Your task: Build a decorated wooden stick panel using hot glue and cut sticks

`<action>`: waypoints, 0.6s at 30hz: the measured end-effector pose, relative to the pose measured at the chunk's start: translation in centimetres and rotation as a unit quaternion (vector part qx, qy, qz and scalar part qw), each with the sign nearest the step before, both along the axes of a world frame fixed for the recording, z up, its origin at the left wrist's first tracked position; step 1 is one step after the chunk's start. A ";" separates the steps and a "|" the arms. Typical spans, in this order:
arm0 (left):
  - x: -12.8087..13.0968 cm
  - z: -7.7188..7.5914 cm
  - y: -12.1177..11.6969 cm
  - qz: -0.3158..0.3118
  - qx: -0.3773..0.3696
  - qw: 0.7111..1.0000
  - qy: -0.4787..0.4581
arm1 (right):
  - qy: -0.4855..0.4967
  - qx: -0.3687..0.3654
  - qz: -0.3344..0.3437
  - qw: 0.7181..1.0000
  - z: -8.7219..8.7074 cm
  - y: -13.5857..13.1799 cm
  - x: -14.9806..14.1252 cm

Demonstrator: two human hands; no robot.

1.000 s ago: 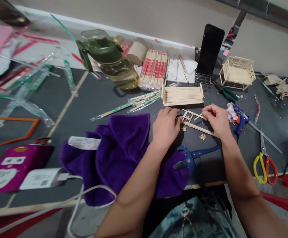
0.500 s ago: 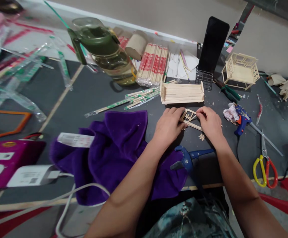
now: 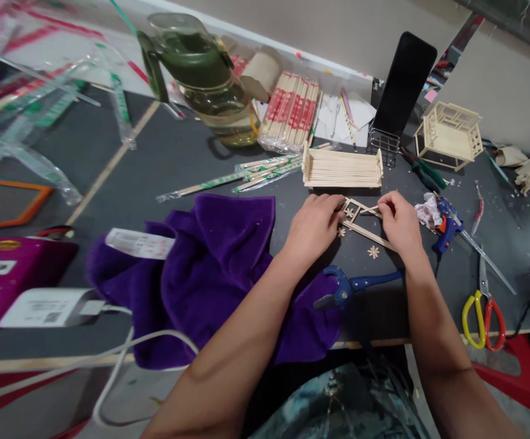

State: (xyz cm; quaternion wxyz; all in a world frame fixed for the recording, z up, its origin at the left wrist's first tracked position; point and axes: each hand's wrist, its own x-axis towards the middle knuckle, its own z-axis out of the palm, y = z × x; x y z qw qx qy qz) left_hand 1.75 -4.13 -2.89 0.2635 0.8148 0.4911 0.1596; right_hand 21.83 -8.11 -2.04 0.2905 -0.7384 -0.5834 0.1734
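Note:
A small ladder-like wooden frame (image 3: 366, 233) of thin sticks lies between my hands. My left hand (image 3: 313, 224) grips its left end, fingertips closed on the edge. My right hand (image 3: 400, 224) pinches a short thin stick (image 3: 369, 210) slanting over the frame. Inside the frame's left part sits a small star-shaped stick piece (image 3: 349, 213). Another star-shaped piece (image 3: 373, 252) lies on the table just below, and a third (image 3: 340, 231) is partly under my left fingers. Behind my hands stands a small bench-like stick model (image 3: 342, 169).
Nearby are a blue ratchet-like cutter (image 3: 345, 286), purple cloth (image 3: 219, 274), blue glue gun (image 3: 450, 225), scissors (image 3: 483, 311), pliers (image 3: 424, 171) and a second stick model (image 3: 450, 134). Further back stand a green-lidded jug (image 3: 210, 85), packed chopsticks (image 3: 290, 110) and a phone (image 3: 402, 85).
My right hand has drawn a little away from my left, so more of the frame and pinched stick shows. The whole view has shifted slightly.

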 end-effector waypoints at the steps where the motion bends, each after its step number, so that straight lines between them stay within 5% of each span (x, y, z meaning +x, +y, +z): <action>1: 0.0 0.0 0.0 0.000 0.006 1.000 0.005 | 0.013 0.009 -0.001 1.000 0.0 0.0 0.2; 5: 0.3 -0.2 0.1 0.009 0.022 0.999 0.035 | 0.040 0.010 0.007 0.999 -0.2 -0.1 0.8; 14: 0.6 -0.8 0.3 0.018 0.035 0.999 0.030 | -0.216 -0.075 0.155 0.961 1.2 -0.7 1.9; 18: 0.7 -0.6 0.3 0.022 0.026 0.999 0.036 | -0.236 -0.064 0.157 0.957 1.7 -0.9 1.4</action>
